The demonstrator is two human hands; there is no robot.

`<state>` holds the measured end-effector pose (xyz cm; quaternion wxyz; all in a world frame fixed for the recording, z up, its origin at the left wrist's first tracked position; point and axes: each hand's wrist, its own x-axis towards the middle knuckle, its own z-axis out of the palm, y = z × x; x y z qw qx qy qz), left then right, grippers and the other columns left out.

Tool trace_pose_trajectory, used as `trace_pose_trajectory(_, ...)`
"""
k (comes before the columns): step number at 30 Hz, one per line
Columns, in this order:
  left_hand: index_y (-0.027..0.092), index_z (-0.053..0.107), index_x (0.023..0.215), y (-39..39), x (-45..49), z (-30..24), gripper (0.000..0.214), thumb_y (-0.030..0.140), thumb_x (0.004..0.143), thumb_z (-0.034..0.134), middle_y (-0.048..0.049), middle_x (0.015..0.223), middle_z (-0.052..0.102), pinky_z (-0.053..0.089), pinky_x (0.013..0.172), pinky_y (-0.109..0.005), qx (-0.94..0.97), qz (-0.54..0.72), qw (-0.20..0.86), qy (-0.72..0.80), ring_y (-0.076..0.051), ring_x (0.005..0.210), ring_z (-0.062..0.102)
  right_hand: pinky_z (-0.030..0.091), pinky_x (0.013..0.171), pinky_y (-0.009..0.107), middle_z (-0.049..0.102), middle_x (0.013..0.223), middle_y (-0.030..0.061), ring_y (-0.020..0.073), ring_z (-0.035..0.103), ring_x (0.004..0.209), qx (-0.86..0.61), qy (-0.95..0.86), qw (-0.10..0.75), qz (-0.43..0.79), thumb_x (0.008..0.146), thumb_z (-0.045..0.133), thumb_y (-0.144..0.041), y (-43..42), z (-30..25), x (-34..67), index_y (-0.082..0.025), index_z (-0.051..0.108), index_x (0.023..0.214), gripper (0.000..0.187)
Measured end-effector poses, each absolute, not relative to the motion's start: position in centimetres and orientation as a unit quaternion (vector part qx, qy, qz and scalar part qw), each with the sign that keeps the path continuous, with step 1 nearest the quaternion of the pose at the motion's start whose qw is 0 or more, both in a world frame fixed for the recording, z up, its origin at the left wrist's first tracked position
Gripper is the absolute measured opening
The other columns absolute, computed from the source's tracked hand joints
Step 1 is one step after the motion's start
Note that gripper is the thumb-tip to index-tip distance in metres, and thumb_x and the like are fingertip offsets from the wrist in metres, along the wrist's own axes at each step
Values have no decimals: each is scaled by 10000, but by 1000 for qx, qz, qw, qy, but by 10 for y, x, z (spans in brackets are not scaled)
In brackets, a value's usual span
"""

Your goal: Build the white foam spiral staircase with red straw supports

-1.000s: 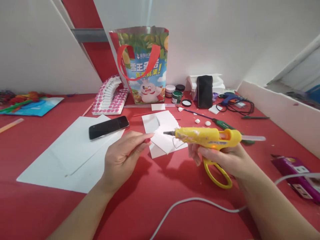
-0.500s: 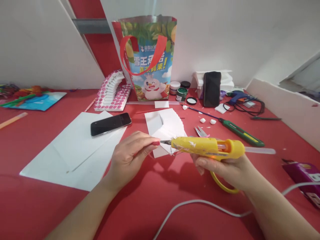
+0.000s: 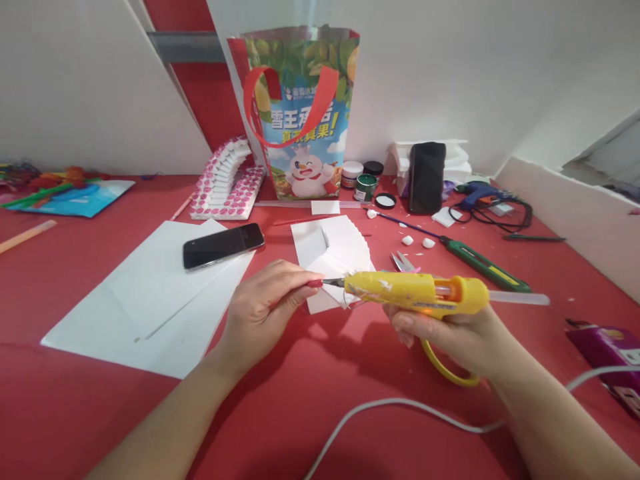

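My left hand (image 3: 267,303) pinches a small red piece (image 3: 315,283) between thumb and fingers; its exact kind is too small to tell. In my right hand (image 3: 450,333) is a yellow hot glue gun (image 3: 390,288), held level and pointing left. Its metal nozzle is at the red piece, and a clear glue stick (image 3: 520,298) sticks out of the back. Under both lies a fan of white cards (image 3: 335,250). Scissors (image 3: 404,262) lie partly hidden behind the gun. A curved yellow band (image 3: 450,375) shows below my right hand.
A black phone (image 3: 223,247) rests on white sheets (image 3: 125,313) at left. Behind stand a colourful bag (image 3: 305,120), a pink-and-white card structure (image 3: 225,183), paint jars (image 3: 365,187) and another phone (image 3: 427,177). A green-handled tool (image 3: 487,267) lies right; a white cable (image 3: 400,402) crosses the front.
The view has shifted very slightly. Both hands, the glue gun and the red piece keep nearly the same positions, with the nozzle still at the red piece.
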<state>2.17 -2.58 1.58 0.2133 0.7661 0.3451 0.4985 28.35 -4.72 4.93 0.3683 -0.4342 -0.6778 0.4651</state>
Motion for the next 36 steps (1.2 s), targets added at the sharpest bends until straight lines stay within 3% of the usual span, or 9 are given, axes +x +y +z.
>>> trace_pose_trajectory(18, 193, 765, 1063, -25, 23, 13, 193, 94, 924, 674, -56, 893, 745, 541, 739, -270, 757, 504, 233, 346, -156, 806, 683, 522, 492, 219, 583, 616, 3, 107, 564, 523, -427, -678, 376, 466, 879, 733, -395, -46, 47, 283, -172, 634, 696, 304)
trace_pose_trajectory(36, 201, 774, 1028, -25, 23, 13, 170, 108, 921, 679, -49, 860, 740, 542, 706, -272, 753, 509, 241, 341, -155, 766, 675, 507, 491, 248, 586, 593, 0, 116, 550, 504, -434, -681, 364, 464, 883, 713, -479, -46, 47, 284, -189, 613, 693, 361)
